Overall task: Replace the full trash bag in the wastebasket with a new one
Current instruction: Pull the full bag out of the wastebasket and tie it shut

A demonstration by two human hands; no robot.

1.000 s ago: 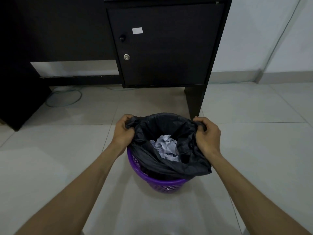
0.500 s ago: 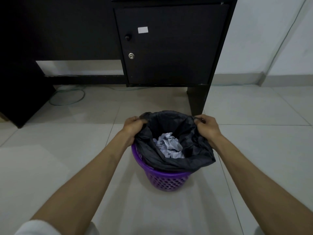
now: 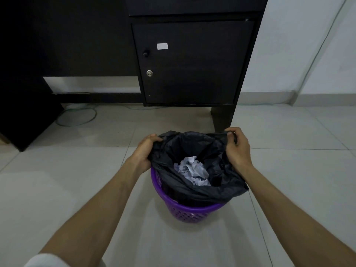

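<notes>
A purple perforated wastebasket (image 3: pixel 189 212) stands on the tiled floor in front of me. A black trash bag (image 3: pixel 215 187) sits in it, its mouth pulled up above the rim, with crumpled white paper (image 3: pixel 193 170) inside. My left hand (image 3: pixel 145 151) grips the bag's left edge. My right hand (image 3: pixel 238 147) grips the right edge, pinching the plastic at the top. The bag's lower part is hidden inside the basket.
A dark desk with a locked cabinet door (image 3: pixel 190 62) stands just behind the basket; its leg (image 3: pixel 222 118) is close to my right hand. A green cable (image 3: pixel 77 114) loops on the floor under the desk. Pale wall and floor tiles lie to the right.
Both hands have lifted the bag's edges a little higher and spread them wider. The view has tilted up, showing more of the desk cabinet.
</notes>
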